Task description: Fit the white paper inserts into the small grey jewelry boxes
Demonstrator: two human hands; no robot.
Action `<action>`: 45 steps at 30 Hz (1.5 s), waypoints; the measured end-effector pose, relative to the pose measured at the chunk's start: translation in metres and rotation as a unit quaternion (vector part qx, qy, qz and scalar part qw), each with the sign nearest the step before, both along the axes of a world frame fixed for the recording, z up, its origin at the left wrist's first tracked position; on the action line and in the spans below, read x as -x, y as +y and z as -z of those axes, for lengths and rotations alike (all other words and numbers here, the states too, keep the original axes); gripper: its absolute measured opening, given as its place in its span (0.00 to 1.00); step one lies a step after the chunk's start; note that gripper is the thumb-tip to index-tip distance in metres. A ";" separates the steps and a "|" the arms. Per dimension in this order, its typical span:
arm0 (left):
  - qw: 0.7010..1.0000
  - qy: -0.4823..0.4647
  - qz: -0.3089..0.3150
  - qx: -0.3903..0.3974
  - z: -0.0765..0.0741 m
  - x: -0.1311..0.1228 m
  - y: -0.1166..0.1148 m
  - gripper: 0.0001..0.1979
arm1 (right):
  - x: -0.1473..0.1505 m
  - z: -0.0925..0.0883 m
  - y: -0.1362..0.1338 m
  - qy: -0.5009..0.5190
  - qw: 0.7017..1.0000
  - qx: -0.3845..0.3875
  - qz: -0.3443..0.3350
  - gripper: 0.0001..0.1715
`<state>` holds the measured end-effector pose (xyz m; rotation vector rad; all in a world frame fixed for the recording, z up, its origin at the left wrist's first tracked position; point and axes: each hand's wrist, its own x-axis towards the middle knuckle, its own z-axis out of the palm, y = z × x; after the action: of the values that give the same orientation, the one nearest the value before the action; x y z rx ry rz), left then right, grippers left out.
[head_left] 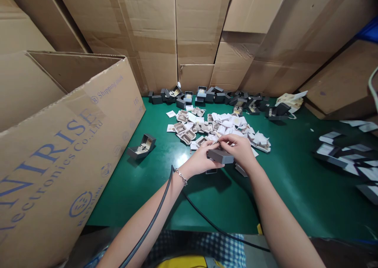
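My left hand (202,159) and my right hand (238,148) meet over the green table (283,197). Together they grip a small dark grey box (220,156) held just above the surface. Both hands have their fingers curled at the top of the box, pinching something small and pale that I cannot make out. A bracelet sits on my left wrist. Just beyond the hands lies a heap of white cards and beige inserts (218,128).
An open grey box (142,146) stands alone at the left. Several more dark boxes (206,95) line the back against cardboard walls. A large printed carton (59,154) fills the left. Flat grey pieces (348,156) lie at the right. A black cable (165,197) crosses my left arm.
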<state>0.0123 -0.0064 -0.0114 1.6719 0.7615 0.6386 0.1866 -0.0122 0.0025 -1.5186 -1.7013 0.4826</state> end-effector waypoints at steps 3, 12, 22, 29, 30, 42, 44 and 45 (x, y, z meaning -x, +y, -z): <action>1.000 -0.015 -0.005 0.004 0.000 -0.001 0.001 0.29 | 0.000 0.000 0.000 0.069 0.997 0.029 -0.018 0.09; 0.913 -0.269 -0.054 0.300 -0.006 0.001 0.001 0.28 | -0.002 -0.005 0.002 0.372 0.917 0.141 -0.005 0.20; 0.805 -0.380 -0.106 0.444 -0.015 0.007 0.001 0.19 | 0.007 0.001 -0.001 0.311 0.919 0.210 -0.120 0.30; 0.790 -0.380 -0.123 0.466 -0.013 0.005 0.002 0.16 | 0.005 0.007 0.000 0.256 0.947 0.171 -0.088 0.33; 0.791 -0.376 -0.124 0.466 -0.013 0.004 0.002 0.15 | 0.005 0.007 0.000 0.244 0.951 0.171 -0.085 0.34; 0.824 -0.327 -0.093 0.454 -0.007 0.003 0.003 0.11 | 0.006 0.001 -0.005 0.188 0.965 0.150 -0.101 0.25; 0.826 -0.327 -0.086 0.450 -0.006 0.002 0.002 0.11 | 0.006 0.002 -0.004 0.192 0.965 0.153 -0.097 0.26; 0.829 -0.328 -0.084 0.445 -0.006 0.002 0.002 0.12 | 0.006 0.003 -0.004 0.197 0.963 0.155 -0.096 0.26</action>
<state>0.0102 -0.0041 -0.0059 0.4646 0.5529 0.7558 0.1807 -0.0161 -0.0006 -1.3567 -1.5085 1.1198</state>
